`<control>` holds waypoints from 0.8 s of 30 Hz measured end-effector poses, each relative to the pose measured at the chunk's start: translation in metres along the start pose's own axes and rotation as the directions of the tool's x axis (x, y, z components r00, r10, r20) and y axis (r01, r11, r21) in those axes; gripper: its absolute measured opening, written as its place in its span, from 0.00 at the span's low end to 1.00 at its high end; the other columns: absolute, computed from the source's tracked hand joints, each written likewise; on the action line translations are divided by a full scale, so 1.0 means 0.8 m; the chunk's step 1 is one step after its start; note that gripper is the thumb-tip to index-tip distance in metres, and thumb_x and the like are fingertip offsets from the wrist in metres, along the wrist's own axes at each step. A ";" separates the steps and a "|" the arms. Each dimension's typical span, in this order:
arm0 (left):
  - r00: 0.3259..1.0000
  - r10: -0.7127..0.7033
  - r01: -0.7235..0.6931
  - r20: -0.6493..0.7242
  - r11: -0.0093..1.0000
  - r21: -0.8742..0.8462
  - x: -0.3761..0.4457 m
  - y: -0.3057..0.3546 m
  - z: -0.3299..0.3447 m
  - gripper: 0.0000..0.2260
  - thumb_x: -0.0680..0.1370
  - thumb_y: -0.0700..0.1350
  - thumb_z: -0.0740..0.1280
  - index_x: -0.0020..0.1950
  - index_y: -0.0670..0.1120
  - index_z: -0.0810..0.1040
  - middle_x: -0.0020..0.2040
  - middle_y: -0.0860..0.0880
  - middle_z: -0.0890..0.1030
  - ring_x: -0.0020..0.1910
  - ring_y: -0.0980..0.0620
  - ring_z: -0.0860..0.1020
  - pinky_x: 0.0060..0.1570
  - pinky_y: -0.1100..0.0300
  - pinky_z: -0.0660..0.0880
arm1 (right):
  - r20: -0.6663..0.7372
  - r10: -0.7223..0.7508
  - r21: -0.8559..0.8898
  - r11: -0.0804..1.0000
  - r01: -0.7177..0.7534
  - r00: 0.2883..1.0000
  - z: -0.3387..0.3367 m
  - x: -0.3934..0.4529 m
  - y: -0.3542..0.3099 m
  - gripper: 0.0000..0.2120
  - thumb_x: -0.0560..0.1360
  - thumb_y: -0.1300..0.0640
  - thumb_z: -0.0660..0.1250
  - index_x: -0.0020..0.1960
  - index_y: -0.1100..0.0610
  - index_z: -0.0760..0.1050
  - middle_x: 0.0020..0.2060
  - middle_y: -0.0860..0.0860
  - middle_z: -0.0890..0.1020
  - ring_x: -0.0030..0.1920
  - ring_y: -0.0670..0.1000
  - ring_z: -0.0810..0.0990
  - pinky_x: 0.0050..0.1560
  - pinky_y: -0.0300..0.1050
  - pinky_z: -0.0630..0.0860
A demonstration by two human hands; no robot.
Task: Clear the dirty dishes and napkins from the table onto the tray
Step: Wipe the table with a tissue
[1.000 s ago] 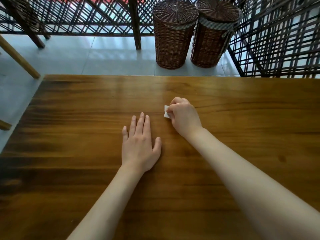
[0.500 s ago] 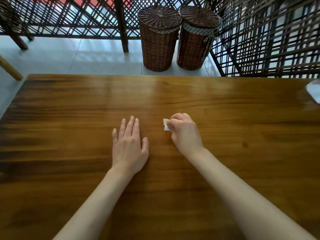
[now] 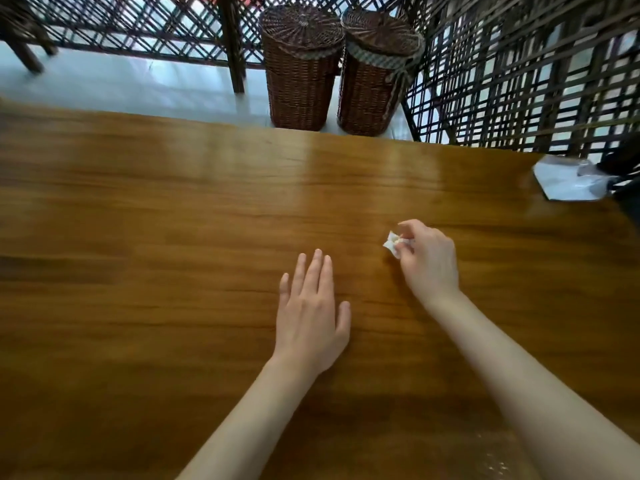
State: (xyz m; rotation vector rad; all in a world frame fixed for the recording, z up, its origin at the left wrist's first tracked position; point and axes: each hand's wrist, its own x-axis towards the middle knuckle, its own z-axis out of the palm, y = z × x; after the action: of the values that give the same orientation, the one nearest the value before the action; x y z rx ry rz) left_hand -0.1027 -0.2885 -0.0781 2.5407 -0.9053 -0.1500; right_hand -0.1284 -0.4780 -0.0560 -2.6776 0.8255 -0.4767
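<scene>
The right hand (image 3: pixel 429 259) pinched a small crumpled white napkin (image 3: pixel 393 244) between thumb and fingertips; the scrap stuck out on the thumb side, toward the left hand. Whether it was lifted clear of the wooden table (image 3: pixel 173 220) or touching it could not be told from this view. A fingertip pinch suits so small and soft a scrap: there was too little of it for a full grasp.

The left hand (image 3: pixel 310 317) lay flat on the table, palm down, fingers straight and close together, thumb a little apart. It held nothing. It sat near the right hand, nearer the person and to its left. Judgement: it rested there as a brace, or was simply idle while the right hand worked.

Beyond the right hand and further to its right, at the table's far corner, lay a pale flat thing (image 3: pixel 571 183), blurred and cut by the frame edge. Possibly the tray; not certain. If so, the napkin needed carrying that way.

No dishes in view. Beyond the table stood two lidded wicker baskets (image 3: pixel 341 71) against a lattice screen (image 3: pixel 519 71).
</scene>
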 end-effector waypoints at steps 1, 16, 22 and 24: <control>1.000 -0.011 0.011 0.003 1.000 0.011 0.001 0.007 0.007 0.30 0.79 0.56 0.52 0.78 0.47 0.47 0.78 0.50 0.49 0.77 0.50 0.44 0.69 0.54 0.37 | 0.016 0.007 0.020 1.000 -0.007 1.000 -0.001 0.004 0.008 0.12 0.74 0.64 0.66 0.57 0.59 0.76 0.46 0.54 0.82 0.49 0.55 0.78 0.47 0.46 0.74; 0.995 -0.101 0.098 0.002 0.971 0.220 0.002 0.018 0.034 0.31 0.78 0.60 0.47 0.78 0.47 0.47 0.78 0.49 0.50 0.77 0.49 0.46 0.71 0.51 0.42 | 0.116 0.047 0.119 0.991 -0.061 0.992 0.009 0.006 0.017 0.09 0.72 0.59 0.70 0.51 0.59 0.81 0.50 0.55 0.81 0.50 0.52 0.78 0.46 0.35 0.67; 0.994 -0.106 0.104 -0.002 0.968 0.230 0.003 0.018 0.036 0.30 0.78 0.59 0.49 0.78 0.48 0.48 0.78 0.49 0.51 0.77 0.49 0.46 0.71 0.51 0.42 | 0.169 -0.031 0.128 0.992 0.009 0.985 0.004 -0.003 0.008 0.06 0.74 0.60 0.68 0.50 0.59 0.81 0.49 0.55 0.81 0.50 0.53 0.79 0.49 0.41 0.73; 0.994 -0.107 0.106 -0.008 0.968 0.229 0.003 0.019 0.036 0.30 0.79 0.59 0.49 0.78 0.48 0.48 0.78 0.49 0.51 0.77 0.49 0.46 0.71 0.51 0.42 | 0.164 -0.075 0.124 0.991 0.055 0.984 0.002 -0.012 0.006 0.06 0.74 0.61 0.67 0.50 0.60 0.81 0.49 0.55 0.81 0.50 0.53 0.79 0.48 0.40 0.72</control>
State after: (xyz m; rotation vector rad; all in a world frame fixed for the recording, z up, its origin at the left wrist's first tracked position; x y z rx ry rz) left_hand -0.1168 -0.3108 -0.0973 2.8056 -0.8300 -0.0870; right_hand -0.1373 -0.4760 -0.0612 -2.5973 0.6425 -0.2986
